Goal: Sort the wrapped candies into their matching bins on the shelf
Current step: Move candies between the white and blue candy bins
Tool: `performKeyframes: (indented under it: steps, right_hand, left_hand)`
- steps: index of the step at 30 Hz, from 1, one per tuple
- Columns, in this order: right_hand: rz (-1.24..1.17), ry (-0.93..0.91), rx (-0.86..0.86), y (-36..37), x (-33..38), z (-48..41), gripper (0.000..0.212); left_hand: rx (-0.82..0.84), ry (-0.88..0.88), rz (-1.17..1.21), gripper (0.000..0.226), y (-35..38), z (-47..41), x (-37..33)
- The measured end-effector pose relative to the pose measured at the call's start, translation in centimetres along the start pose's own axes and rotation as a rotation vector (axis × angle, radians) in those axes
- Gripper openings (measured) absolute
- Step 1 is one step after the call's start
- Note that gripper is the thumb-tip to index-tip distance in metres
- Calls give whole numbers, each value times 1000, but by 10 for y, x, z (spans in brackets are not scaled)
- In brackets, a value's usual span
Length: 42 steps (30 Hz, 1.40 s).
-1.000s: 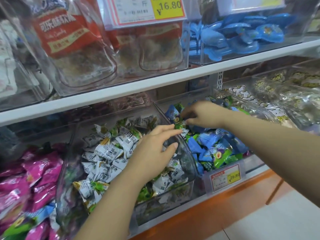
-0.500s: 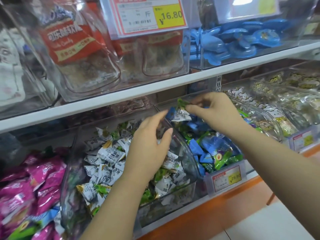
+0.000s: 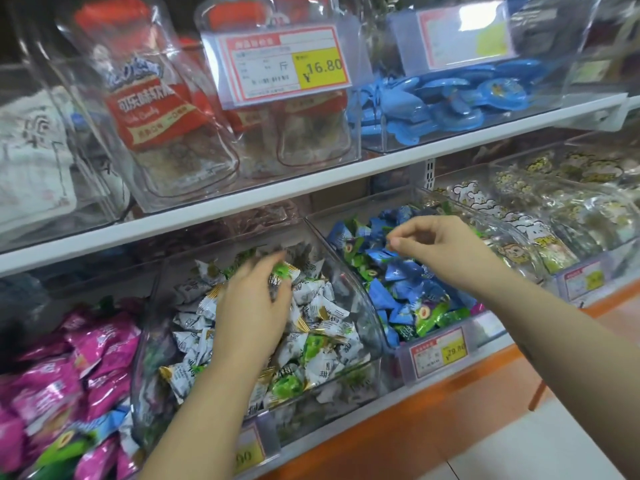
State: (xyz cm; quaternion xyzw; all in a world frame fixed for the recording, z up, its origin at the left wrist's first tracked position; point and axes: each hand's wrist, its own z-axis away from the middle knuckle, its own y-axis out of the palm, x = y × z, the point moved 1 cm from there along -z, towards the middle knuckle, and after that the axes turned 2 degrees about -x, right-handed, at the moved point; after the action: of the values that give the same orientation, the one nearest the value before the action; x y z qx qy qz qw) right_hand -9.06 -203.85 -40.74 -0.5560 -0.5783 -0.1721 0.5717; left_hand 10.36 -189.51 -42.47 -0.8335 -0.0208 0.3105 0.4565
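The fingers of the left hand are bent round a white-and-green candy, which sits pinched between them and the thumb just above the heap in the middle bin at the centre of the frame. The picture is smeared there, so we cannot say how firm the hold is. That bin is already heaped with white-and-green wrappers of the same kind, so we judge this piece to be at its proper place and about to be let go.

Right of centre, the right hand hangs over the blue bin with its fingertips drawn close together – curled, and with no wrapper that we can make out between them. Below it lie the blue candies, and among them, toward the front of the bin, several green wrappers. Whether those belong with the blue ones or are strays we cannot tell from here.

As for progress, we would call the sorting under way but not finished. The middle bin looks uniform, as far as the blur lets us see. The blue bin shows two colours, and at the lower left of the frame the pink packets have blue and green pieces lying among them – likely more work. The bins on the upper shelf each seem to hold one kind.
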Motion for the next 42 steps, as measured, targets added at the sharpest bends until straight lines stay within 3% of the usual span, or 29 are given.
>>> performKeyframes:
  steps: [6,9,13,18,22,26,29,38,42]
  right_hand:
    - [86,-50,107,13,-5,-13,6]
    - [196,-121,209,22,-6,-27,12]
    - [327,-126,479,33,-8,-49,36]
    - [313,44,834,41,-13,-67,64]
    - [448,69,1001,34,-4,-67,73]
    - [742,-66,954,23,8,-58,71]
    - [782,-147,895,17,8,-48,64]
    - [497,-120,867,-1,-6,-26,27]
    - [310,-106,680,10,-6,-43,26]
  left_hand:
    - [6,53,-160,39,6,-6,-18]
    - [64,167,-91,38,13,-11,-26]
    - [216,276,-33,44,26,-17,-28]
    - [287,283,-81,44,35,-21,-26]
    - [345,279,-59,45,34,-24,-24]
    - [382,283,-63,48,31,-23,-23]
    - [379,303,-65,48,31,-23,-21]
    - [383,288,68,44,35,-24,-16]
    - [385,266,123,43,37,-27,-16]
